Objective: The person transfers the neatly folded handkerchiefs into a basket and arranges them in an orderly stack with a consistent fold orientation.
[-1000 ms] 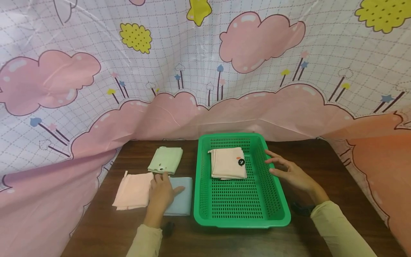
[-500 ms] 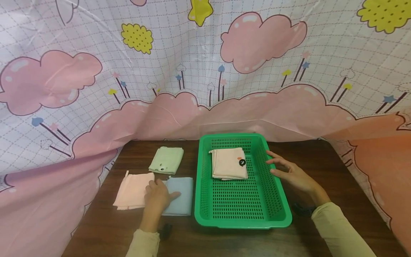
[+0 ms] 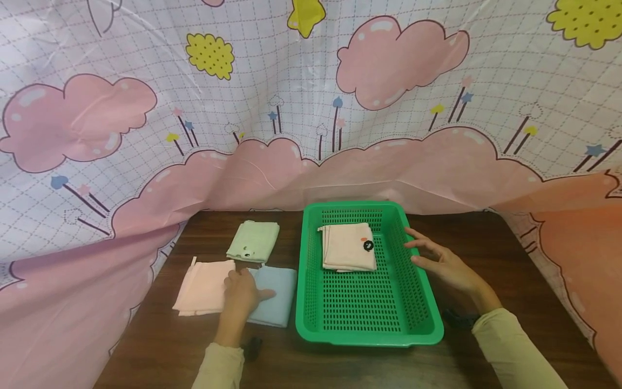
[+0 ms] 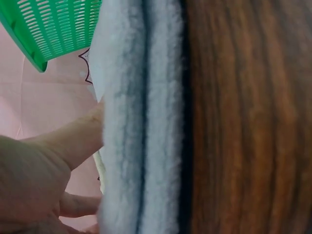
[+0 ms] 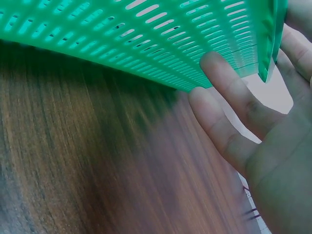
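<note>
In the head view my left hand (image 3: 240, 294) is at the left edge of a folded light-blue towel (image 3: 277, 297), thumb across its top and fingers curled at the edge, pinching it. The left wrist view shows the towel's thick layered fold (image 4: 141, 117) close up beside the thumb (image 4: 73, 139); the fingertips are hidden. My right hand (image 3: 449, 270) rests at the right rim of a green perforated basket (image 3: 369, 339), fingers spread and loosely extended. In the right wrist view two fingers lie along the basket's outer wall (image 5: 146, 34), while others reach over the rim.
A folded cream towel (image 3: 345, 248) with a black patch lies inside the basket, toward the back left. On the dark wooden table (image 3: 486, 237), a pale-pink towel (image 3: 204, 286) and a green towel (image 3: 255, 240) lie left of the basket. A patterned cloth (image 3: 272, 173) hangs behind.
My left hand has drawn back from near the green towel to the blue towel's left edge. The blue towel has shifted and turned slightly. My right hand stays at the basket rim.
</note>
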Tool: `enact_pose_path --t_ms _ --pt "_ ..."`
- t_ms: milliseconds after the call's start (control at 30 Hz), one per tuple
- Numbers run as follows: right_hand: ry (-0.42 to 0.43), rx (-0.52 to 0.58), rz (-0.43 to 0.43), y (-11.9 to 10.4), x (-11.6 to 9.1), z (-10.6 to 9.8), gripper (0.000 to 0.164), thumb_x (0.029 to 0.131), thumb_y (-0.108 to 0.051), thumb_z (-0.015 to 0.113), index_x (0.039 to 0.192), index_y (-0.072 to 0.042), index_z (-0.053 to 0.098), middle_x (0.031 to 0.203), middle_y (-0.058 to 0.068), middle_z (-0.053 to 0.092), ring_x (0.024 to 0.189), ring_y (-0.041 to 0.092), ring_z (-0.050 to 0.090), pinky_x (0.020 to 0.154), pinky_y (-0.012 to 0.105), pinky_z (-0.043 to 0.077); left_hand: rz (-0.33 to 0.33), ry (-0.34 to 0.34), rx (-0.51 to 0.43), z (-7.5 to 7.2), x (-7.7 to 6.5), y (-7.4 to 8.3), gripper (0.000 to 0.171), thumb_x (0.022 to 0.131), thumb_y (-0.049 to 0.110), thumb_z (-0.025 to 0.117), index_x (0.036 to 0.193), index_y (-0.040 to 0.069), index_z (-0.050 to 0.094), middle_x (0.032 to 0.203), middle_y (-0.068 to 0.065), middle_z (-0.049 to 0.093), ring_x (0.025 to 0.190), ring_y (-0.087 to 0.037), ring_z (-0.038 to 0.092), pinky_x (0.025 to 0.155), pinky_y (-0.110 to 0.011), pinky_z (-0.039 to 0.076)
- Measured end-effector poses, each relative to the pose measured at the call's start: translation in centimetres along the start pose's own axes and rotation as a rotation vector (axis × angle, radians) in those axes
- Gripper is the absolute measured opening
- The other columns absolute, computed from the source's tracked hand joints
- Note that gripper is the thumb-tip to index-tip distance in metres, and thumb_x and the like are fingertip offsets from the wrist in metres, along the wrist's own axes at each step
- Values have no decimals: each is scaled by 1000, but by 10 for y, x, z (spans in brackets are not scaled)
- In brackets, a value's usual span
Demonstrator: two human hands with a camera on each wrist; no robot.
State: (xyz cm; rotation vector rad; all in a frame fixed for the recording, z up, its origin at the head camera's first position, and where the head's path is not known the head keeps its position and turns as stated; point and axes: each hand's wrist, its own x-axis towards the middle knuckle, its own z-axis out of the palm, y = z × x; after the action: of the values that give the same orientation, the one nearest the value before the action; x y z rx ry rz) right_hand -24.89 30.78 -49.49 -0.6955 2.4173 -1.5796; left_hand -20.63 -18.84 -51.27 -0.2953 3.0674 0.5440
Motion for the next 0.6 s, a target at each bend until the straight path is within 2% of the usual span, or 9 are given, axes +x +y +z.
enact_pose_path --t_ms 200,400,600 --pt "-8 40 11 -2 -1 1 40 106 -12 53 146 -5 49 174 -4 12 157 47 2 111 83 12 -31 26 -18 -3 0 2 91 64 50 95 110 -18 56 97 -32 54 92 -46 55 74 -54 52" --pt "-25 49 12 -2 -1 1 42 107 -12 52 147 -2 46 174 -4 9 157 48 -3 110 84 8 -17 30 12 -2 0 1 93 63 53 94 107 -19 56 91 -29 56 87 -43 55 72 -54 51" --pt "-24 35 14 -1 -1 0 42 107 -13 53 147 -4 46 174 -4 9 157 48 -2 111 84 9 -24 -4 -26 -2 1 0 94 65 50 94 114 -21 57 99 -30 56 83 -38 57 74 -53 54"
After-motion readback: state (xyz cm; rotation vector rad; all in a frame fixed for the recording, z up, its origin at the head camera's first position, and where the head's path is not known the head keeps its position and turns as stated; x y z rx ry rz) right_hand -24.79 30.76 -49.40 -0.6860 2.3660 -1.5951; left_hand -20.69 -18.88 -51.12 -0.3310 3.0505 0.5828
